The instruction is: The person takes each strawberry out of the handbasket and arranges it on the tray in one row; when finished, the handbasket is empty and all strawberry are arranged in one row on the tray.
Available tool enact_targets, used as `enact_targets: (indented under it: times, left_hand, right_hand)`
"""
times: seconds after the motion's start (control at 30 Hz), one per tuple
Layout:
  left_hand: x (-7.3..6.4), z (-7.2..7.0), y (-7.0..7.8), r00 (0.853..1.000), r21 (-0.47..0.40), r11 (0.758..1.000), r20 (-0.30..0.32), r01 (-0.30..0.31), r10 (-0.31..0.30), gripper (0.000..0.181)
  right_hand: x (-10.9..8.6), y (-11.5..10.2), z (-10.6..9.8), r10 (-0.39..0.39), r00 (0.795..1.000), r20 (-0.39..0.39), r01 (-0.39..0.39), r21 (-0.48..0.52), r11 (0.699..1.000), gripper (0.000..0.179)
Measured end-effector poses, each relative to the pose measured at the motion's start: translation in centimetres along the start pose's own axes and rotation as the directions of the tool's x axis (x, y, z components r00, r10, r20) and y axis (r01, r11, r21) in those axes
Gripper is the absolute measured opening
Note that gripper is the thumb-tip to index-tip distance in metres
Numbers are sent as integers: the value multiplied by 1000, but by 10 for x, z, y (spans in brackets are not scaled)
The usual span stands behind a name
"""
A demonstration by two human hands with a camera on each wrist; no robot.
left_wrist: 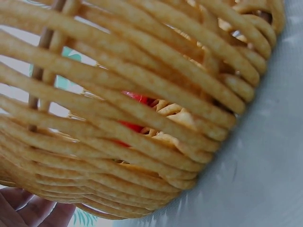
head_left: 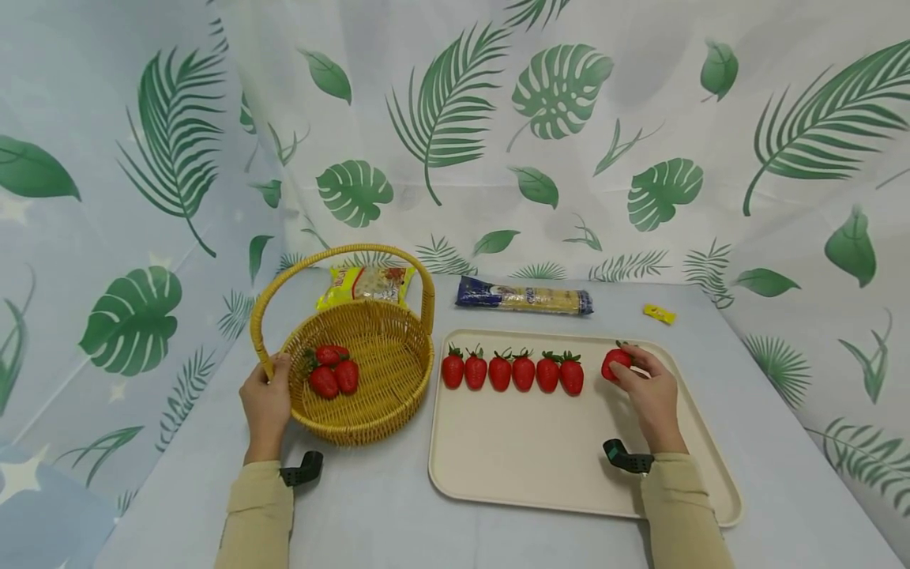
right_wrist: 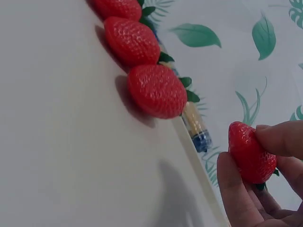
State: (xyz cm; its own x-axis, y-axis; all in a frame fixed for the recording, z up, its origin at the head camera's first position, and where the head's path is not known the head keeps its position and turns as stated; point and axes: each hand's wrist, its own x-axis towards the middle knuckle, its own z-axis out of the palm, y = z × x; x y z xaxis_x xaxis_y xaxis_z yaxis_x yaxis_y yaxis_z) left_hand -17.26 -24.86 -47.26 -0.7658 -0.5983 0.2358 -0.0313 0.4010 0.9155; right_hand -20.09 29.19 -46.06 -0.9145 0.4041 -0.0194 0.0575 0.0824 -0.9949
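Note:
My left hand grips the near left side of the yellow wicker basket, by the foot of its arched handle; its fingers show against the weave in the left wrist view. Several red strawberries lie bunched in the basket's left part. With thumb and fingers my right hand pinches one strawberry, held over the far right part of the beige tray. To its left several strawberries form a row along the tray's far side, leafy ends facing away from me.
Behind the basket lies a yellow food packet. A long blue and yellow packet lies beyond the tray, with a small yellow wrapped piece farther right. Leaf-printed cloth hangs behind and at both sides of the table.

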Motion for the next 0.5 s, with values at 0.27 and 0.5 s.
enact_targets:
  times: [0.27,0.5]
  left_hand:
    - [-1,-1,2,1000,-8,1000,7,12,-12,49]
    - [-1,-1,1,1000,-18,1000,14,8,-7,49]
  right_hand:
    - [7,9,-7,25,999,20,-19,-264,964,46]
    - [6,12,-8,63,989,131,-13,-350,937,49]
